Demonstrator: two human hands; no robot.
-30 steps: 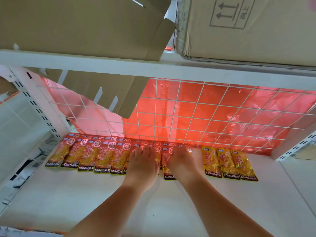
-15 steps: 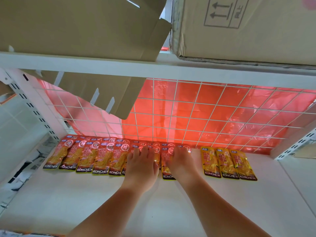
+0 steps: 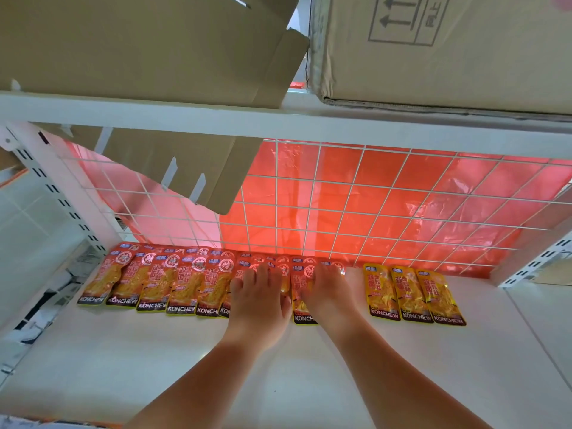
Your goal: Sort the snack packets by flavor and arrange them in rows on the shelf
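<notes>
A row of several red snack packets (image 3: pixel 154 281) lies along the back of the white shelf (image 3: pixel 278 366), overlapping from the left post to the middle. Three yellow snack packets (image 3: pixel 413 294) lie side by side to the right, apart from the red ones. My left hand (image 3: pixel 258 300) rests flat with straight fingers on the red packets at the right end of the row. My right hand (image 3: pixel 328 294) lies flat on the last red packet (image 3: pixel 301 308), partly hiding it.
A white wire grid (image 3: pixel 371 212) with red plastic behind it closes the shelf's back. The upper shelf (image 3: pixel 278 119) carries cardboard boxes (image 3: pixel 433 48), and a cardboard flap (image 3: pixel 185 168) hangs below it on the left. White slotted posts stand at both sides.
Both hands stay flat on the red packets; the view has shifted slightly, and the packets look unmoved.
</notes>
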